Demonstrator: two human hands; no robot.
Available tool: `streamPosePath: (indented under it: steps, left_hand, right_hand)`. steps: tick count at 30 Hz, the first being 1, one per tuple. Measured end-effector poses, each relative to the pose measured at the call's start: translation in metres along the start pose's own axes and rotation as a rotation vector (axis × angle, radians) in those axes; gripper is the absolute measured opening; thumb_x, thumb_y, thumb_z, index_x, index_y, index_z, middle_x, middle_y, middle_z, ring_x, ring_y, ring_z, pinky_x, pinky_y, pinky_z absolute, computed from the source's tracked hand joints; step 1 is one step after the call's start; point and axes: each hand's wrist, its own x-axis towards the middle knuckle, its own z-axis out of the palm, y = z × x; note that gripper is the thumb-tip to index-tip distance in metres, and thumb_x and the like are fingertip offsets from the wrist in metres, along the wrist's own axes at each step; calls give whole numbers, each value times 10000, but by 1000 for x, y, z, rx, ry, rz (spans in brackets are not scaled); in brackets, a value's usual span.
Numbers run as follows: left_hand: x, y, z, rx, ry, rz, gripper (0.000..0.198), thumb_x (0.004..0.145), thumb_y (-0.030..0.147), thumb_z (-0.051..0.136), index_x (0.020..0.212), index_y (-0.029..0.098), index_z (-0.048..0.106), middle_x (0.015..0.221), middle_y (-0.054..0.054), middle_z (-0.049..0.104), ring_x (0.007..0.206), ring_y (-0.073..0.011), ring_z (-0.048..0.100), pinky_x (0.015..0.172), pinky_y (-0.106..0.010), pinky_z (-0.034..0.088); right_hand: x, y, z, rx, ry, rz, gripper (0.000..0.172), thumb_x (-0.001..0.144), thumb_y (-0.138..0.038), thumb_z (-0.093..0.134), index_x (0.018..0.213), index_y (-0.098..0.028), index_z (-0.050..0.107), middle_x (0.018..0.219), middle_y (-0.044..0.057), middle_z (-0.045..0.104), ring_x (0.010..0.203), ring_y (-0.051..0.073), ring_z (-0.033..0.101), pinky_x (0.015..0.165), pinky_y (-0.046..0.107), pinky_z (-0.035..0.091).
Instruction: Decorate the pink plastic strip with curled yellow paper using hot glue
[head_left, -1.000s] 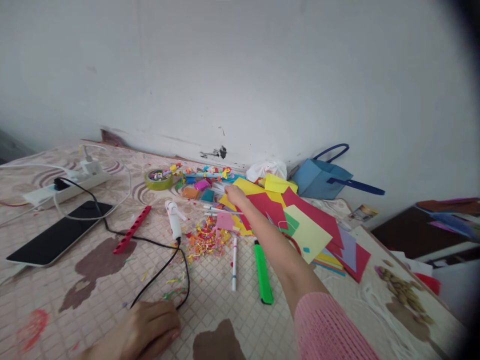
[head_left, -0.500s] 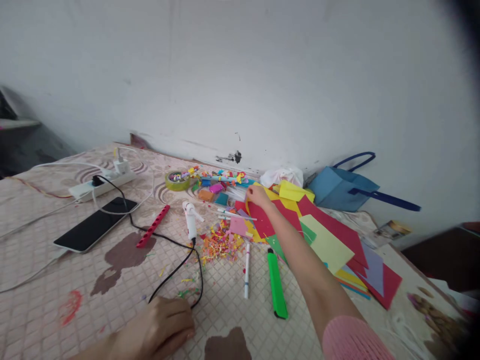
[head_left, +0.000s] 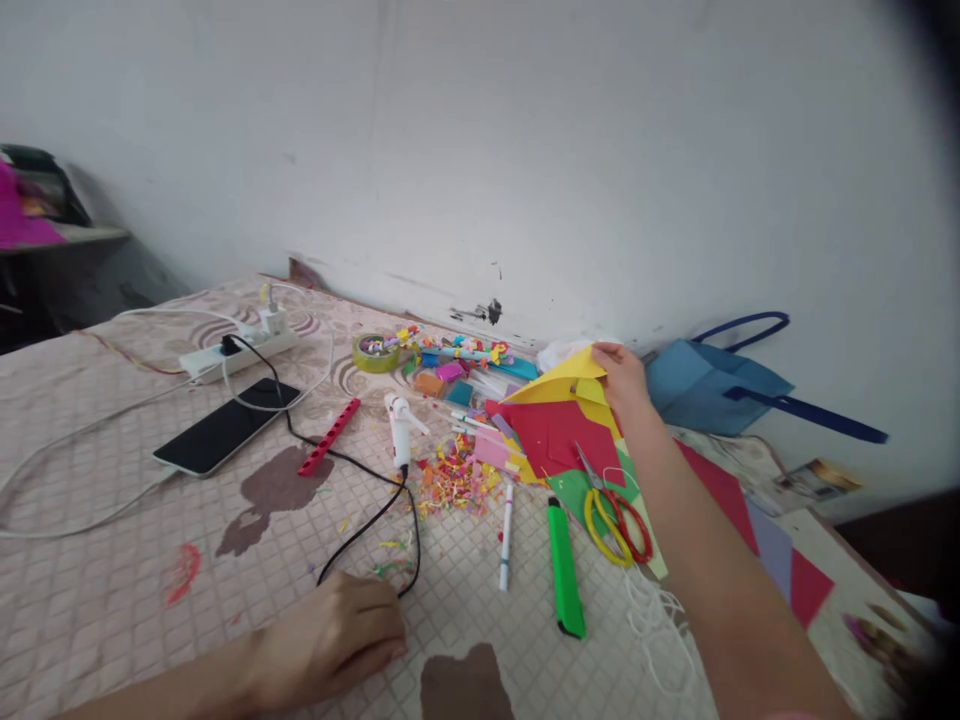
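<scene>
My right hand [head_left: 622, 378] reaches to the far side of the table and grips the lifted corner of a yellow paper sheet [head_left: 559, 384] atop a pile of coloured paper [head_left: 555, 440]. Red-and-yellow scissors [head_left: 611, 515] lie on the pile below my forearm. My left hand [head_left: 330, 640] rests near the front edge, fingers curled loosely on the tablecloth beside a black cable [head_left: 367, 525]; it holds nothing that I can see. A white glue gun [head_left: 397, 430] sits at the end of that cable, next to a heap of paper scraps [head_left: 454, 480].
A green cutter [head_left: 566, 570] and a white marker [head_left: 506, 520] lie in the middle. A phone [head_left: 225, 425], a power strip [head_left: 236, 350], a red strip [head_left: 328, 437] and a tape roll [head_left: 375, 352] are to the left. A blue bag [head_left: 712, 385] leans at the wall.
My right hand moved right along the paper pile and raised the yellow sheet's corner, which uncovered the scissors. The view shifted left. My left hand stayed put.
</scene>
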Motion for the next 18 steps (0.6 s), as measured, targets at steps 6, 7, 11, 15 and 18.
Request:
streamPosePath:
  steps: [6,7,11,15,18]
  left_hand:
    - [-1,2,-1,-28,-4,-10,124,870,122,415,847,176,525,756,-34,586,685,-135,549,612,-226,404]
    - [-1,2,-2,-31,-8,-12,125,870,122,418,848,176,528,756,-33,585,688,-134,549,614,-224,405]
    - [0,2,-3,-30,-6,-15,139,869,115,417,862,177,540,759,-28,585,699,-132,554,624,-223,411]
    - [1,2,-3,-17,-1,-15,152,871,113,410,844,174,547,750,-29,588,685,-131,555,613,-222,418]
    - [1,2,-3,-16,9,-9,157,876,119,408,834,171,550,736,-29,587,672,-128,556,606,-216,423]
  right_hand:
    - [-7,-20,-28,113,-12,2,270,615,-296,672,863,-232,584,666,-40,549,608,104,560,592,238,479]
    - [-9,-24,-32,117,-27,-3,285,622,-285,674,891,-241,591,669,-42,547,614,103,562,600,235,482]
    - [-20,-42,-48,85,-201,-16,345,665,-274,672,1000,-278,594,772,-25,585,696,115,586,653,245,493]
    - [-33,-60,-64,43,-356,30,377,680,-293,676,1048,-281,598,850,-6,596,729,130,596,665,260,505]
    - [-45,-72,-74,-5,-420,74,411,672,-311,685,1070,-278,589,867,6,608,728,146,604,660,276,510]
